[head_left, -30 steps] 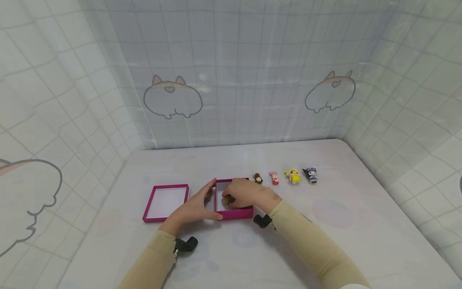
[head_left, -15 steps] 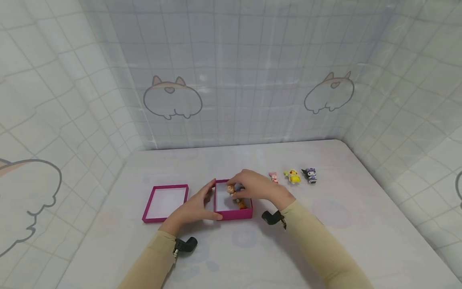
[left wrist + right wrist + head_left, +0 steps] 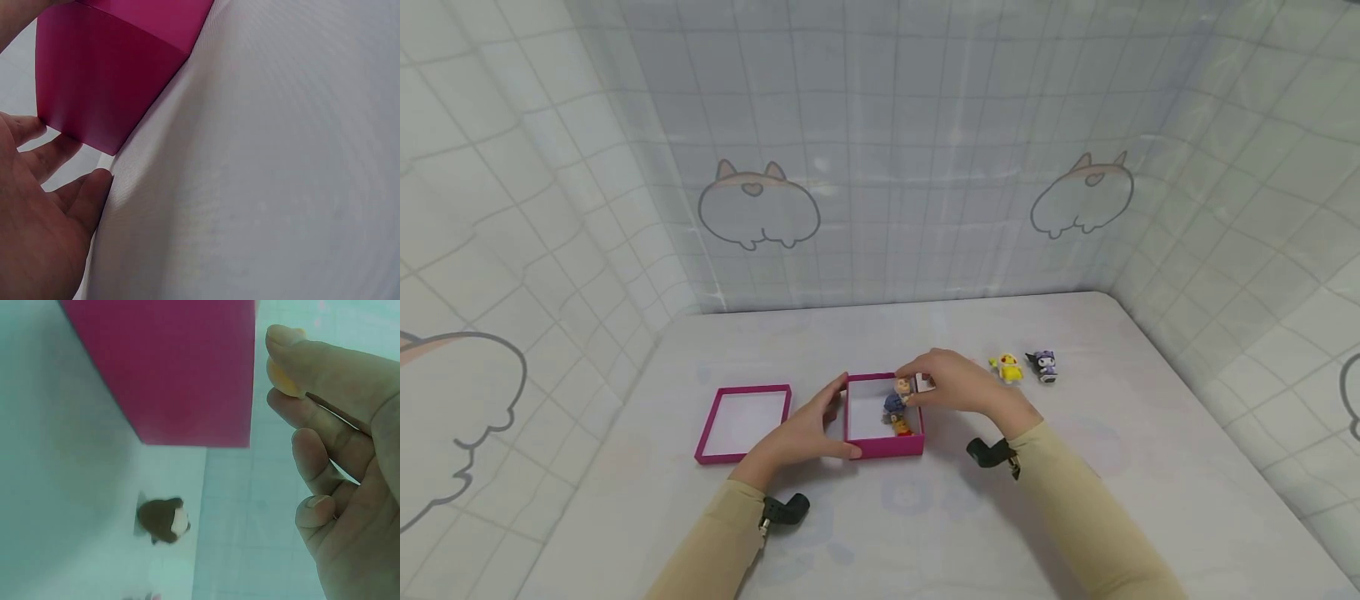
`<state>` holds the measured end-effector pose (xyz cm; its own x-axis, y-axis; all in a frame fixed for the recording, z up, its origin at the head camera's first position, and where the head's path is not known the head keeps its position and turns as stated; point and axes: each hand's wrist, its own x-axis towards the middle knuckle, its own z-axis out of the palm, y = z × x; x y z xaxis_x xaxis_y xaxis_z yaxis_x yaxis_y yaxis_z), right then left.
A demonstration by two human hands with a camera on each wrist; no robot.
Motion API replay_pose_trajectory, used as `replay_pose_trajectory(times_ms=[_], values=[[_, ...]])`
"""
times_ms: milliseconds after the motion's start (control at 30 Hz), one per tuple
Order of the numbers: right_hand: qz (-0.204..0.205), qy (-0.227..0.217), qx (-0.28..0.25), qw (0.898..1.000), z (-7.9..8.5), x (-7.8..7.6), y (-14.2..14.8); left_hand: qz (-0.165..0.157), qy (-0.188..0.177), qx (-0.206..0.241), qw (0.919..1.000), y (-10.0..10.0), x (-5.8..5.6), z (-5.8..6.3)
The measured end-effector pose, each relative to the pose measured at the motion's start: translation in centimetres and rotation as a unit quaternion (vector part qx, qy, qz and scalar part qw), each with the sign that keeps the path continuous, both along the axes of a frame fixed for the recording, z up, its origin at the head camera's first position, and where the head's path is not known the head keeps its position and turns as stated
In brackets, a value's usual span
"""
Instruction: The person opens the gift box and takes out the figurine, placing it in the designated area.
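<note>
A magenta box (image 3: 887, 447) with a white inside stands on the table. My left hand (image 3: 805, 429) holds its left side, thumb at the front corner and fingers at the back; in the left wrist view, fingertips touch the box edge. Over the box's right half, my right hand (image 3: 958, 385) pinches a small figurine (image 3: 902, 387) between thumb and fingers. The right wrist view shows only a yellowish part (image 3: 282, 378) of it. A blue-clothed part (image 3: 894, 404) shows below it, perhaps the same figurine. An orange-and-red figurine (image 3: 902, 427) lies in the front right corner.
A magenta-rimmed lid (image 3: 743, 458) lies left of the box. At the right stand a yellow figurine (image 3: 1009, 368) and a purple-and-black one (image 3: 1044, 365). A brown figurine (image 3: 159, 520) stands beside the box, hidden behind my right hand in the head view.
My right hand has risen from deep in the box and shifted right with the figurine, uncovering the orange-and-red one. It now covers the brown and pink figurines. My left hand stays put.
</note>
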<state>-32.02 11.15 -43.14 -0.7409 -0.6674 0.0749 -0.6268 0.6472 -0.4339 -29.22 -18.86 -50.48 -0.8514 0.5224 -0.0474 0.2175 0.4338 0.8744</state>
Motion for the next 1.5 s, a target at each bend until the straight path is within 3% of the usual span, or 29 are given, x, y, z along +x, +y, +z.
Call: replay_pose_trajectory(times_ms=[200,733,1500], values=[[-0.016,-0.003,-0.026,1.0,0.2,0.2,1.7,-0.001,-0.001,0.006,1.0,0.0,0.0,0.1],[-0.09,-0.005,-0.026,0.996,-0.5,1.5,7.2,0.011,-0.003,-0.004,0.9999,0.0,0.1,0.0],[-0.181,-0.039,0.002,0.983,-2.5,3.4,15.4,0.017,-0.004,-0.008,0.9998,-0.3,0.1,-0.1]])
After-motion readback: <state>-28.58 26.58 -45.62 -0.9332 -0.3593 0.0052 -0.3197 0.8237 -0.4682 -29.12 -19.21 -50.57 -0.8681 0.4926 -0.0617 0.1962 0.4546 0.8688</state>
